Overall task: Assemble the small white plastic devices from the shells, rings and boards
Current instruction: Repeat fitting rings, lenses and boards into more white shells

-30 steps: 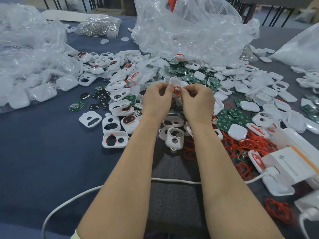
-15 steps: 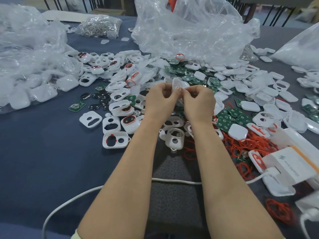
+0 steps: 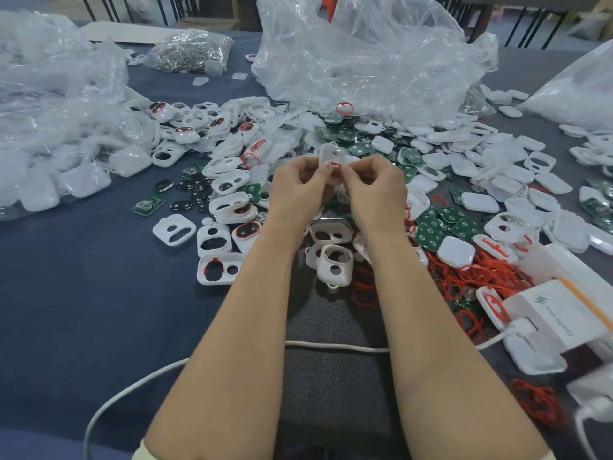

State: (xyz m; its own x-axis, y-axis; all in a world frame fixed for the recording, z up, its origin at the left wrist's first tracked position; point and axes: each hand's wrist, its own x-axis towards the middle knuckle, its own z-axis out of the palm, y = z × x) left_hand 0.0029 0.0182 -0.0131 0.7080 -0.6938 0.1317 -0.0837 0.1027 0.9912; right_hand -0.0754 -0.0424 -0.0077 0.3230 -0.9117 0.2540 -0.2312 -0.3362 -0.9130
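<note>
Hands meet at the centre of the frame, raised a little off the bench (image 3: 83, 277). The left hand (image 3: 298, 187) and the right hand (image 3: 374, 190) both pinch one white shell (image 3: 330, 153), held upright between them. A red ring (image 3: 335, 165) shows at its lower edge, just between the thumbs. Fingers (image 3: 326, 167) of both hands are curled and clamped on the shell. How much of the ring is seated I cannot tell, since the thumbs cover it.

The step in hand looks like pressing the ring into its groove in the shell. To do it well, I would steady the shell with the left hand and walk the right thumb round the groove a bit at a time, so the thin ring does not twist or spring out. It looks soft and stretchy, so light pressure should do; a pull would likely lift the part already in. Check that it lies flat all round before reaching for a board.

Loose rings (image 3: 471, 272) lie at centre right, green boards (image 3: 431, 229) just above them, and more shells (image 3: 454, 252) scattered all round.
</note>
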